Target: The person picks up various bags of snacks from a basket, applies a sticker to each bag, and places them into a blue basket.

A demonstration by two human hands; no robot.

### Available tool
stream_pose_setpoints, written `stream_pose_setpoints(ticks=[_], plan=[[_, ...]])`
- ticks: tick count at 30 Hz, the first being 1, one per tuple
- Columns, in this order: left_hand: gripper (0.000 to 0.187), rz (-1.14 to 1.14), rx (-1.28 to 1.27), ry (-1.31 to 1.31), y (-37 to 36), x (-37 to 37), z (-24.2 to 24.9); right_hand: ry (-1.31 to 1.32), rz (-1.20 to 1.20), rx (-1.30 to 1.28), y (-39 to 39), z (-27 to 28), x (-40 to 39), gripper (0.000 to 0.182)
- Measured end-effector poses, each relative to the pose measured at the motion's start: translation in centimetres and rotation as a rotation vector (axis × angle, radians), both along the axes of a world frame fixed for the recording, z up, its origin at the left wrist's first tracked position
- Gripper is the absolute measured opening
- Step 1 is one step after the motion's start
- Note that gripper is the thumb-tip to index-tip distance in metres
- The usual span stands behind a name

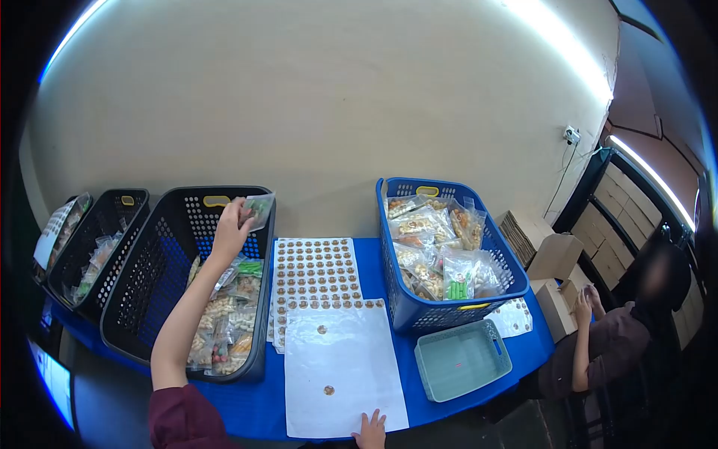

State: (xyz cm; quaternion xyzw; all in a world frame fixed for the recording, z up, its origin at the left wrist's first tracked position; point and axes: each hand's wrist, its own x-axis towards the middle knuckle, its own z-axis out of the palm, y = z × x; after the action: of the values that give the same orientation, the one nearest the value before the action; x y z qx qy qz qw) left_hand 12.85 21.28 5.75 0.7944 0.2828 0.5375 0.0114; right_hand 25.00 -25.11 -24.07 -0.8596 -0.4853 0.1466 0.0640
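My left hand is closed on a clear packet with green contents, above the right side of the large black basket. Below it, several clear snack packets lie in that basket. My right hand rests with fingers spread on the bottom edge of a white sticker sheet, which bears a few round stickers. Under and behind that sheet lies another sheet, full of rows of round stickers.
A blue basket full of snack packets and a pale green tray stand to the right. Another black basket holds packets at the left. At the far right a co-worker stands by cardboard boxes.
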Motion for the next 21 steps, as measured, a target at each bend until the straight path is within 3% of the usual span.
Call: stream_pose_setpoints(ticks=[2, 6, 9, 12, 13, 14, 15, 18, 21], plan=[[0.025, -0.114, -0.104, 0.097, -5.0, 0.0, 3.2, -0.134, 0.025, 0.017, 0.0, 1.3, -0.3, 0.063], [0.024, -0.317, -0.228, -0.016, -16.3, -0.1, 5.2, 0.049, -0.007, 0.012, 0.0, -1.3, 0.5, 0.070], [0.023, -0.439, -0.595, -0.075, -22.1, -1.1, 2.1, 0.068, -0.002, -0.030, 0.2, -1.4, 0.7, 0.070], [0.025, -0.539, -0.761, -0.163, -25.9, -0.7, -0.4, 0.095, -0.018, -0.052, 0.7, 0.7, 0.8, 0.069], [0.025, -0.593, -0.846, -0.227, -26.3, -0.6, -2.0, 0.103, -0.021, -0.063, 0.7, 1.6, 0.9, 0.069], [0.026, -0.568, -0.921, -0.078, -25.4, -1.3, -5.6, 0.059, -0.031, -0.101, 0.5, 1.1, 1.1, 0.069], [0.027, -0.580, -1.026, -0.115, -25.9, -1.4, -7.6, 0.031, -0.009, -0.110, 0.2, 0.5, 1.5, 0.068], [0.029, -0.694, -1.432, -0.552, -28.6, -0.8, -9.5, -0.016, 0.008, -0.146, -1.2, -0.4, 2.6, 0.067], [0.029, -0.563, -1.423, -0.625, -30.2, -0.9, -11.9, 0.024, -0.081, -0.217, -2.1, 0.2, 3.3, 0.067]])
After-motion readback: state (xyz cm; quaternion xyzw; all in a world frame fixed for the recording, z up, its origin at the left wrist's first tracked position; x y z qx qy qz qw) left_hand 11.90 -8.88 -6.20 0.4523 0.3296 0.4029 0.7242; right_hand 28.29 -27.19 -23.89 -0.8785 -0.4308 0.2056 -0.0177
